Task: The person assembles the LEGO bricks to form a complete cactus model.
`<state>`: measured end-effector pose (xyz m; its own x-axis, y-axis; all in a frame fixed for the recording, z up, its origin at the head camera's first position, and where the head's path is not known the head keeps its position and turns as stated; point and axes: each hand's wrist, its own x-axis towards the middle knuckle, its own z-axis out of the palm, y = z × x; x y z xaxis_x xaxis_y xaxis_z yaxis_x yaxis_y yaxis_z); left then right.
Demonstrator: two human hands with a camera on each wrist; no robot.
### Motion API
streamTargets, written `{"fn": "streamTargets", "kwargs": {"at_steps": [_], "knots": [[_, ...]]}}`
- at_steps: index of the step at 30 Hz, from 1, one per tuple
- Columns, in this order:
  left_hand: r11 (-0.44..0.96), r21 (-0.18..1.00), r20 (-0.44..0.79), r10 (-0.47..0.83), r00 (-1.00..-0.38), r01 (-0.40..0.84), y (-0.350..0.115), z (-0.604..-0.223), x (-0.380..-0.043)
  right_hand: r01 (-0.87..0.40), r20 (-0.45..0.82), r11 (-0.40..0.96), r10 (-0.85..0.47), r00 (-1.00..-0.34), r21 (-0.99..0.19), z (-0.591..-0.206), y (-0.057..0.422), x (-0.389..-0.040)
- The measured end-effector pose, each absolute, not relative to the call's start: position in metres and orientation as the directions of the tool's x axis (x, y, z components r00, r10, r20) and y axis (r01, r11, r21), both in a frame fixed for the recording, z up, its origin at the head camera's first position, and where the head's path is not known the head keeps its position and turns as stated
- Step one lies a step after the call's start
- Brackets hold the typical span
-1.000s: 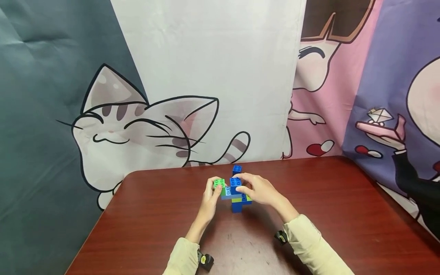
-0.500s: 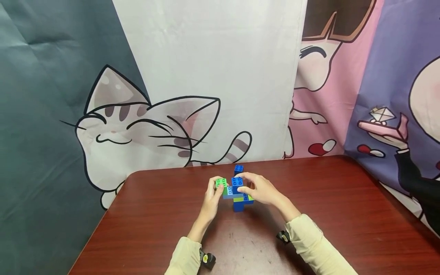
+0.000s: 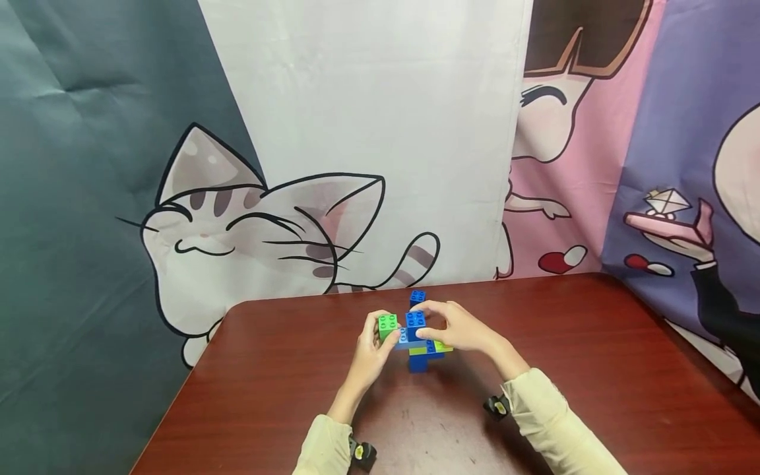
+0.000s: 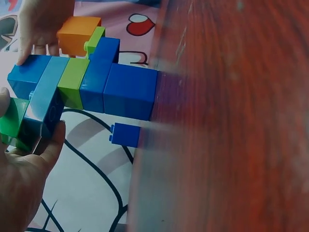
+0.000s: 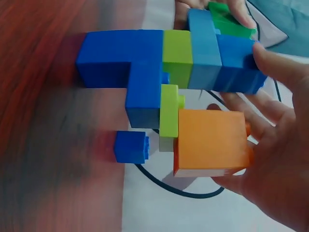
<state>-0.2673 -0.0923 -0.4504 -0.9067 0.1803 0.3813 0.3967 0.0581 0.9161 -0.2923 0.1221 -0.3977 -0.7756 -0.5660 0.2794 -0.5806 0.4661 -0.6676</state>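
A stack of toy building bricks stands on the table, with a blue brick (image 5: 104, 58) at its base, a lime brick (image 4: 72, 84) above and a light blue brick (image 4: 46, 92) across the top. My left hand (image 3: 369, 356) grips a green brick (image 3: 388, 324) at the light blue brick's left end, its thumb low on the near side. With thumb and fingers, my right hand (image 3: 466, 328) pinches the upper blue brick (image 3: 415, 322) at the other end. An orange brick (image 5: 211, 141) sits on a side arm of the stack, under the right hand; the head view hides it.
Behind the stack, a separate blue brick (image 3: 417, 297) stands near the back of the brown table (image 3: 267, 396). A cartoon-printed cloth (image 3: 380, 86) hangs beyond the table's far edge. Wrist cameras are strapped below both sleeves.
The head view has swung slightly, so everything sits a little further right. My left thumb has slid down off the green brick's face towards its lower right. The right hand keeps its pinch.
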Motion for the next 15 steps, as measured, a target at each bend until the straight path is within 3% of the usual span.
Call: {"fn": "streamTargets", "kwargs": {"at_steps": [6,12,15], "knots": [[0.044,0.909,0.402,0.171,-0.900,0.415,-0.091,-0.449,-0.270,-0.478,0.253,0.355,-0.524,-0.814,-0.803,-0.398,0.125,-0.301],[0.017,0.911,0.406,0.152,-0.901,0.413,-0.092,-0.447,-0.269,-0.437,0.297,0.318,-0.405,-0.865,-0.841,-0.397,0.130,-0.321],[0.012,0.906,0.416,0.159,-0.895,0.423,-0.094,-0.448,-0.270,-0.365,0.260,0.315,-0.330,-0.908,-0.876,-0.404,0.134,-0.333]]}}
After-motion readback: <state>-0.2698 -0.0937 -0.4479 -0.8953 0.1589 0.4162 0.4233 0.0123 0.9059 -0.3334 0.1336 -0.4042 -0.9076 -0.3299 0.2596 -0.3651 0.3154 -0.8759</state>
